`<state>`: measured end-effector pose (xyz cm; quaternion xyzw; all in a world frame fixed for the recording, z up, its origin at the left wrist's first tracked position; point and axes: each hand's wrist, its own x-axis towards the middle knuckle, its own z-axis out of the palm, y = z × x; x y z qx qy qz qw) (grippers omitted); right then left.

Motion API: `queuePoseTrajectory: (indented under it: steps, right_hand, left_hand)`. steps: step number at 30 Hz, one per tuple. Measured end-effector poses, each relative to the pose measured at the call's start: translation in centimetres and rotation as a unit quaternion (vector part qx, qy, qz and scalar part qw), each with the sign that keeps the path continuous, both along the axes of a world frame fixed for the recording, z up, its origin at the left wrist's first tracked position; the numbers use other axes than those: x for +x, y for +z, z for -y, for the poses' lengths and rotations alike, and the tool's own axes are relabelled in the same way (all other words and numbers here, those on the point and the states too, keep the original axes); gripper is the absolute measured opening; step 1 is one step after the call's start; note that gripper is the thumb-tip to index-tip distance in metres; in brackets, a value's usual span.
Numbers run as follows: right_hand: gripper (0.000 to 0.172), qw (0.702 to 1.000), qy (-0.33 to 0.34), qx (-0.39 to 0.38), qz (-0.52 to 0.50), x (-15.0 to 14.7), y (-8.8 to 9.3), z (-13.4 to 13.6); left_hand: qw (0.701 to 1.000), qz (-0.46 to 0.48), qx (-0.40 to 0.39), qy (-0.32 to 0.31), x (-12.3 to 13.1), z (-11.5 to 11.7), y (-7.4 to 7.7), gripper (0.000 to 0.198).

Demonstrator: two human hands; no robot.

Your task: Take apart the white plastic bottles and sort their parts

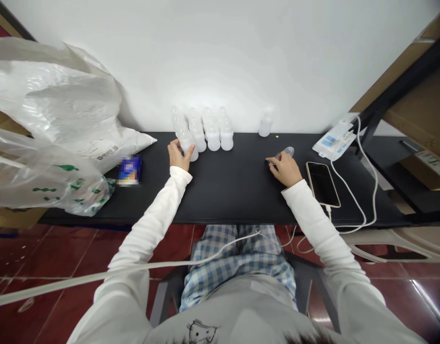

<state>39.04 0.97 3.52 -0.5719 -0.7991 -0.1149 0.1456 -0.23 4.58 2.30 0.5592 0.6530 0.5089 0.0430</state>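
My left hand [179, 156] is closed round the side of a white translucent plastic bottle [186, 143] with a clear rounded top. That bottle stands upright at the front left of a tight group of similar bottles [212, 136] near the wall. Over to the right, my right hand [286, 169] is closed, palm down, on a clear plastic piece [289, 152] whose rounded end shows past the fingers; its full shape is hidden. Beyond it, a single small white bottle [265, 126] stands apart from the group, against the wall.
White plastic bags [55, 105] bulge over the black table [234, 191] at left, with a blurred blue packet [129, 170] beside them. On the right lie a phone [323, 184] on a cable, a white power strip [334, 139] and looping cords [375, 191]. A cable also crosses my lap.
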Motion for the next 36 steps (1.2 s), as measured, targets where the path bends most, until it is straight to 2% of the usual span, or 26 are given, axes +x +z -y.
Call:
queuePoseTrajectory:
  steps: [6,10,12,16,17,19,22,24,25,27,29,30,33,36]
  right_hand:
    - [0.035,1.0,-0.01,-0.012,-0.014,0.5,-0.3,-0.6]
    - [0.031,0.999,-0.01,-0.03,-0.025,0.5,-0.5,-0.8]
    - [0.028,0.998,-0.006,-0.035,-0.051,0.6,-0.7,-0.8]
    - [0.026,0.99,0.009,-0.037,-0.135,0.7,-1.0,-1.0]
    - [0.025,0.987,0.016,-0.035,-0.156,0.6,-1.0,-1.1]
    - [0.022,0.978,0.033,-0.029,-0.202,0.1,-0.8,-1.2]
    - [0.019,0.952,0.068,-0.027,-0.297,-1.7,0.0,-1.2]
    - [0.025,0.913,0.094,-0.042,-0.395,-3.2,0.5,-1.2]
    - [0.03,0.884,0.103,-0.059,-0.453,-3.9,0.7,-1.3]
    - [0.041,0.818,0.113,-0.099,-0.556,-5.4,1.0,-1.5]
    - [0.05,0.769,0.115,-0.122,-0.617,-6.5,1.1,-1.9]
    - [0.052,0.756,0.117,-0.126,-0.632,-6.9,1.1,-2.2]
    - [0.052,0.749,0.132,-0.132,-0.635,-7.7,1.0,-2.8]
    - [0.045,0.765,0.136,-0.133,-0.616,-8.0,0.8,-3.4]
  left_hand:
    - [0.998,-0.057,-0.005,-0.003,-2.7,1.4,-0.5,0.048]
    - [0.98,-0.134,-0.139,-0.055,-4.7,1.9,-0.5,0.049]
    - [0.967,-0.17,-0.181,-0.064,-5.1,2.4,-0.2,0.046]
    - [0.957,-0.219,-0.189,-0.025,-4.0,5.4,0.4,0.035]
    - [0.955,-0.225,-0.189,-0.038,-3.1,6.3,0.6,0.032]
    - [0.952,-0.218,-0.185,-0.112,-0.7,7.9,0.9,0.027]
    - [0.949,-0.12,-0.165,-0.242,4.3,8.5,0.9,0.026]
    - [0.928,0.028,-0.192,-0.318,8.0,7.2,1.0,0.028]
    - [0.907,0.128,-0.219,-0.336,9.8,6.1,1.0,0.028]
    - [0.838,0.313,-0.28,-0.348,12.8,3.6,1.2,0.021]
    - [0.786,0.447,-0.273,-0.328,15.0,1.2,1.7,0.011]
    - [0.767,0.492,-0.26,-0.318,15.8,0.2,1.9,0.011]
    - [0.733,0.565,-0.232,-0.3,17.2,-1.2,2.4,0.016]
    - [0.742,0.557,-0.217,-0.303,17.6,-1.3,2.3,0.015]
